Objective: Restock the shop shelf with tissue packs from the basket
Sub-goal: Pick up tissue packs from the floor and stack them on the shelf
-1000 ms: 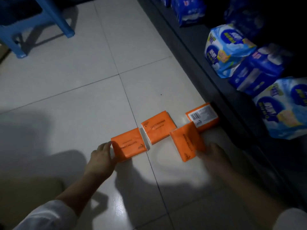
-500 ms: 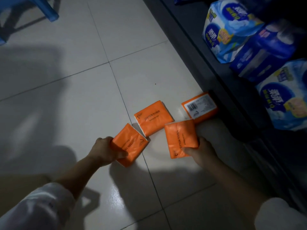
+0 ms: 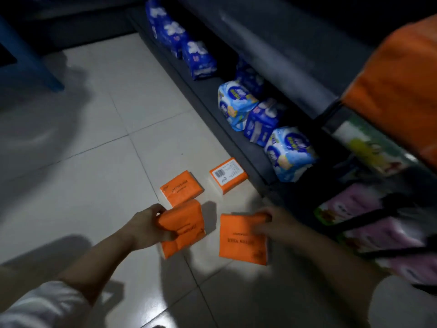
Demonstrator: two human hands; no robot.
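Note:
My left hand (image 3: 146, 229) grips an orange tissue pack (image 3: 183, 229) lifted off the white tiled floor. My right hand (image 3: 275, 224) holds a second orange tissue pack (image 3: 242, 239) by its far edge, also raised. Two more orange packs lie on the floor beyond: one (image 3: 181, 191) just past my left hand, and one with a barcode label (image 3: 228, 174) close to the base of the dark shelf (image 3: 255, 162). A large orange mass (image 3: 399, 84) fills the upper right, blurred. No basket can be made out.
Blue and white wrapped packs (image 3: 238, 102) line the bottom shelf on the right. Pink and green packs (image 3: 369, 216) sit nearer on the right. A blue stool leg (image 3: 30, 60) stands at the far left on the floor.
Both hands have lifted their orange packs off the floor and drawn them toward me. The view has tilted up, showing more of the shelf.

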